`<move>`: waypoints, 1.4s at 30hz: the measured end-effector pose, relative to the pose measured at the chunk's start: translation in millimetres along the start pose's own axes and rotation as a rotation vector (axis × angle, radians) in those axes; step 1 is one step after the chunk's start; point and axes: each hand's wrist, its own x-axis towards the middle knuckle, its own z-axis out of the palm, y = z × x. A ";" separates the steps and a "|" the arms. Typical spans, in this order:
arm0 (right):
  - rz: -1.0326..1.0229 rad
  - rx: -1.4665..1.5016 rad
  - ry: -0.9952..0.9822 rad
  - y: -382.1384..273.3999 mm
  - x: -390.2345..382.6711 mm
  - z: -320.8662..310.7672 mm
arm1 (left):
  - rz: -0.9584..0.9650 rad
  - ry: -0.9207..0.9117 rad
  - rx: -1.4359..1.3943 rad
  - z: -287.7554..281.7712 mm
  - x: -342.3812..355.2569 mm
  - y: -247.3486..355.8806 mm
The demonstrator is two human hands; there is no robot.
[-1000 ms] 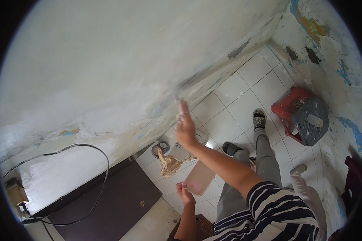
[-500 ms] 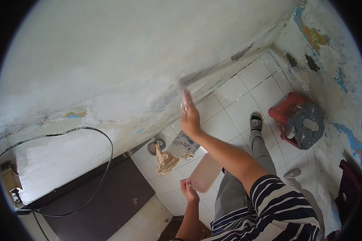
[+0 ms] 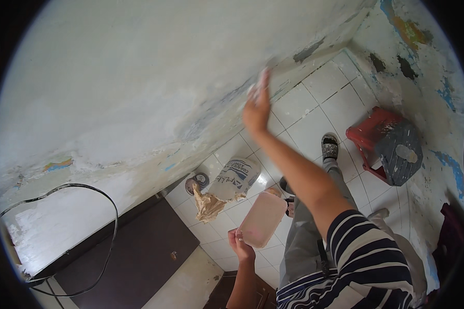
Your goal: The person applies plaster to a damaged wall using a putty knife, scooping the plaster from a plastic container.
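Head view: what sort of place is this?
Likely an indoor room under repair, judging by the patchy, chipped wall, the torn sack on the tiled floor and the white-spattered stool.

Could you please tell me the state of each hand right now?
Left hand: closed on the edge of the pink tray.
Right hand: near the wall; too blurred to tell whether open or closed.
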 end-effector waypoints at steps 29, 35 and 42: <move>0.254 0.008 -0.370 -91.0 -138.4 -106.2 | 0.142 0.136 -0.017 -41.4 5.3 11.9; 0.654 0.196 -0.188 -137.5 -55.8 -211.1 | 0.263 0.066 0.044 37.3 27.6 71.9; 0.784 0.611 -0.378 -210.7 12.6 -247.8 | 0.425 -0.117 0.001 158.8 31.5 148.5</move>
